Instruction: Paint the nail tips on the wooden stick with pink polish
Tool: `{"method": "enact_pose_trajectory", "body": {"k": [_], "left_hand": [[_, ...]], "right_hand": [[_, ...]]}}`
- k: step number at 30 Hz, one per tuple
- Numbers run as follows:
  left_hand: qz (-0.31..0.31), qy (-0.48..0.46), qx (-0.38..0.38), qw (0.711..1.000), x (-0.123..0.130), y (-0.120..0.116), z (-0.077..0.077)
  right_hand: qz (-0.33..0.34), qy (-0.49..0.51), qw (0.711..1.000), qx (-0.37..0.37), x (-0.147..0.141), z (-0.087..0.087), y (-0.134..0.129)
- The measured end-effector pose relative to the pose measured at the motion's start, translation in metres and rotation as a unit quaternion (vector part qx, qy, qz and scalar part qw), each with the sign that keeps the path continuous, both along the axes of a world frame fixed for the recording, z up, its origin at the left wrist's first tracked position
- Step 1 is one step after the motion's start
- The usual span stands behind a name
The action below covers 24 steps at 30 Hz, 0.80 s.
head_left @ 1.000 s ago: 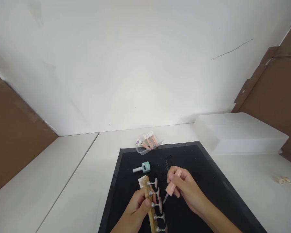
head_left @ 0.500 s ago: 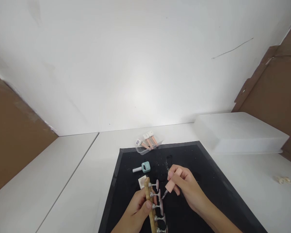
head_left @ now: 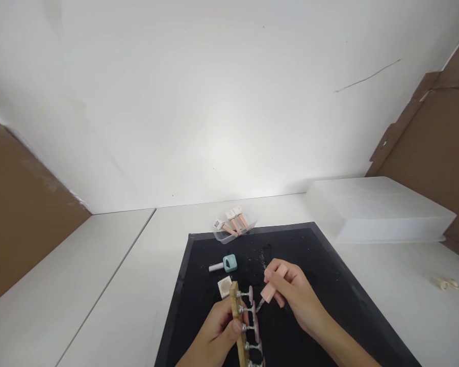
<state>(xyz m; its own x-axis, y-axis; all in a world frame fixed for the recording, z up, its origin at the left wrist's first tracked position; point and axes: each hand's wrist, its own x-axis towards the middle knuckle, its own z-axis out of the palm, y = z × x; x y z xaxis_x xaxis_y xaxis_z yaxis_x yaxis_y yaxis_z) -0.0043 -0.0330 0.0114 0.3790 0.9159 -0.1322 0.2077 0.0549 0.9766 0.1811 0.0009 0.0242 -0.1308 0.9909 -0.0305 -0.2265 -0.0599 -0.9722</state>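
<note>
Head view: left hand (head_left: 218, 334) closed around a wooden strip (head_left: 237, 326) carrying a row of small metal stands tipped with pink nail tips (head_left: 254, 313), thumb pressed on the strip's face, strip running near-to-far over the black mat (head_left: 329, 300). Right hand (head_left: 290, 293) pinches a peach polish-brush cap (head_left: 272, 287) between thumb and fingertips, wrist angled in from the right, brush end aimed down-left at the second nail tip from the far end, touching or just about touching, too small to tell. Progress, as a judgement: all visible tips look pink already, cannot tell which are coated; lower tips are partly cut off at the frame edge. Open square bottle (head_left: 224, 287) sits on the mat just beyond the strip's far end. Teal-capped polish bottle (head_left: 225, 264) lies on its side further back. Clear tray of bottles (head_left: 234, 227) at the mat's far edge, white box (head_left: 378, 209) to the right on the white table (head_left: 137, 285).
</note>
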Motion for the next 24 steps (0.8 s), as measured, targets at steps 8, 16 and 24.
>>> {"method": "enact_pose_trajectory", "body": {"k": [8,16,24], "left_hand": [[-0.004,0.001,0.0,1.0,0.0012,0.0014,0.0071],[0.001,-0.003,0.007,1.0,0.003,0.0005,0.0055],[0.028,0.005,-0.017,0.999,-0.002,0.0016,-0.0003]], "right_hand": [[0.113,-0.003,0.993,0.017,-0.0007,-0.0026,-0.0063],[0.003,-0.004,1.0,0.003,-0.0006,-0.0006,-0.001],[0.094,0.044,0.995,0.003,0.0023,-0.0008,-0.0029]]}}
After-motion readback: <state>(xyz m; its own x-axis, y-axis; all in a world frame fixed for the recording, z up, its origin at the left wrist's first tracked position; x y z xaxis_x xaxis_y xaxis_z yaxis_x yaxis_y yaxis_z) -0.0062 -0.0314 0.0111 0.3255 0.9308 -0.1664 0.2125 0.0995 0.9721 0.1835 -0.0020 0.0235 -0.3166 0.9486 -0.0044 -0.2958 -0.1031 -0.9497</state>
